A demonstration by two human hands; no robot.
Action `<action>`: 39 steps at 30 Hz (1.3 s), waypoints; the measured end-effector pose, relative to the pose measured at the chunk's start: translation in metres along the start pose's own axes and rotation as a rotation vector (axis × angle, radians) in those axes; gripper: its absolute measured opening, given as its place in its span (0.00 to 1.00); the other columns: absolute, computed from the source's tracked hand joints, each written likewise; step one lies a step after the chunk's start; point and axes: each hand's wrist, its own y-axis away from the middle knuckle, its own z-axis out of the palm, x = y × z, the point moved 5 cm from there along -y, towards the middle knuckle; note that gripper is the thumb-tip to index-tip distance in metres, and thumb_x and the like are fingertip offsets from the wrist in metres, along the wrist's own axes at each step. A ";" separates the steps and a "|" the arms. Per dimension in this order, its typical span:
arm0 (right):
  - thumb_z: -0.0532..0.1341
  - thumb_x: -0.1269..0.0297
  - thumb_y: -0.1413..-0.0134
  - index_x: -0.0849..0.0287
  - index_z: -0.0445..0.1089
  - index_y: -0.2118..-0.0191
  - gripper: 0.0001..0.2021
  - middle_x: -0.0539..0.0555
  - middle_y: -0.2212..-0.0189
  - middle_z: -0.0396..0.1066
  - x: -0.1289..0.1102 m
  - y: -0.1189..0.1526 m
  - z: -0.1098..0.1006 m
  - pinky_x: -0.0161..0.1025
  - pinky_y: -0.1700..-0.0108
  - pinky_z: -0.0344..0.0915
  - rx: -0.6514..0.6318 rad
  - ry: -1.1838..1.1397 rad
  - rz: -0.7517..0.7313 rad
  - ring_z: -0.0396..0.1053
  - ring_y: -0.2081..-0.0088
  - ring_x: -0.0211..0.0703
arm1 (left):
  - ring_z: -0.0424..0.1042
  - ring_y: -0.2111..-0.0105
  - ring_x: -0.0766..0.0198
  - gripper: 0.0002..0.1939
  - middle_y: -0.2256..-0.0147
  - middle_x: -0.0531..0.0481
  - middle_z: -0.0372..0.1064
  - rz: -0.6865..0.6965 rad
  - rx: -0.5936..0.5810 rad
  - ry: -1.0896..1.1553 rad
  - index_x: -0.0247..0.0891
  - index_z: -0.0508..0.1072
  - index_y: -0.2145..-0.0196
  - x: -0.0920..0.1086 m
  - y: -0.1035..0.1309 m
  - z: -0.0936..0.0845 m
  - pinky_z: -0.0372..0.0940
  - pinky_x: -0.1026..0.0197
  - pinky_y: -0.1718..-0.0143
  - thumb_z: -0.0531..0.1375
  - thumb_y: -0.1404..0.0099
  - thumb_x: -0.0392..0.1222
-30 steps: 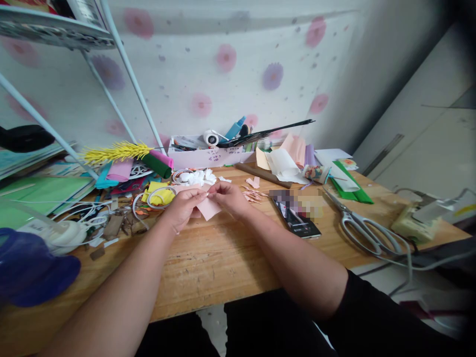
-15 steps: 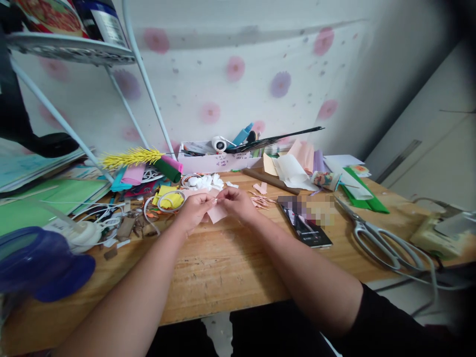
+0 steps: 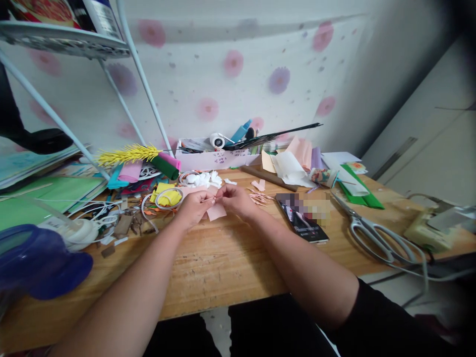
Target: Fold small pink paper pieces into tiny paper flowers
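My left hand [image 3: 194, 210] and my right hand [image 3: 235, 202] meet over the middle of the wooden table, fingertips pinched together. Between them is a small piece of pale pink paper [image 3: 217, 212], its lower part hanging below the fingertips. Both hands' fingers are closed on it; the exact grip is partly hidden. Just right of my right hand lies a small pile of pink paper strips [image 3: 261, 197]. Behind the hands sits a heap of white paper pieces [image 3: 204, 179]. A roll of white tape [image 3: 169, 198] rests on yellow paper to the left.
A phone [image 3: 302, 218] and large grey-handled scissors [image 3: 375, 238] lie to the right. At the back stands a white box [image 3: 226, 159] of tools, beside crepe paper sheets [image 3: 290, 167]. A blue container [image 3: 40, 263] and a glue bottle [image 3: 80, 233] stand at left.
The view has shifted slightly. Both hands stay together at the pink paper, whose hanging part has turned a little between the fingertips.
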 end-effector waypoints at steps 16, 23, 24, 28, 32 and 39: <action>0.58 0.64 0.58 0.62 0.70 0.71 0.08 0.51 0.75 0.67 -0.005 0.001 -0.003 0.31 0.74 0.56 0.038 0.283 -0.081 0.61 0.75 0.33 | 0.64 0.76 0.66 0.15 0.76 0.52 0.65 -0.065 -0.013 0.008 0.36 0.69 0.70 -0.002 0.001 -0.001 0.59 0.66 0.79 0.57 0.50 0.50; 0.56 0.69 0.57 0.60 0.70 0.72 0.06 0.51 0.74 0.67 -0.017 0.006 0.002 0.32 0.70 0.55 0.050 0.625 -0.281 0.61 0.72 0.36 | 0.66 0.77 0.65 0.17 0.77 0.51 0.66 -0.111 0.015 -0.015 0.36 0.70 0.72 -0.004 0.001 -0.001 0.60 0.65 0.78 0.58 0.52 0.53; 0.56 0.70 0.58 0.60 0.69 0.72 0.06 0.51 0.74 0.67 -0.017 0.006 0.003 0.32 0.70 0.55 0.053 0.639 -0.280 0.61 0.72 0.35 | 0.66 0.77 0.65 0.16 0.77 0.51 0.66 -0.118 0.015 -0.014 0.35 0.70 0.72 -0.005 0.001 -0.001 0.60 0.64 0.77 0.58 0.52 0.52; 0.57 0.69 0.59 0.60 0.66 0.72 0.04 0.49 0.75 0.65 -0.012 0.005 0.003 0.31 0.70 0.55 0.037 0.586 -0.211 0.60 0.73 0.34 | 0.66 0.77 0.65 0.16 0.78 0.51 0.66 -0.113 0.000 0.004 0.34 0.69 0.73 -0.006 -0.001 -0.001 0.61 0.64 0.77 0.59 0.52 0.51; 0.58 0.67 0.60 0.60 0.64 0.73 0.04 0.47 0.77 0.63 -0.009 0.004 0.002 0.30 0.72 0.55 0.004 0.469 -0.176 0.59 0.75 0.32 | 0.65 0.77 0.66 0.15 0.77 0.52 0.65 -0.072 -0.033 -0.024 0.35 0.70 0.73 -0.005 -0.001 -0.001 0.61 0.64 0.77 0.59 0.52 0.50; 0.56 0.67 0.57 0.62 0.66 0.72 0.05 0.48 0.77 0.63 -0.012 0.004 0.004 0.30 0.72 0.56 -0.027 0.343 -0.188 0.59 0.75 0.32 | 0.65 0.77 0.66 0.13 0.77 0.52 0.66 -0.098 -0.004 0.029 0.35 0.68 0.74 -0.007 -0.001 -0.004 0.61 0.64 0.76 0.58 0.52 0.49</action>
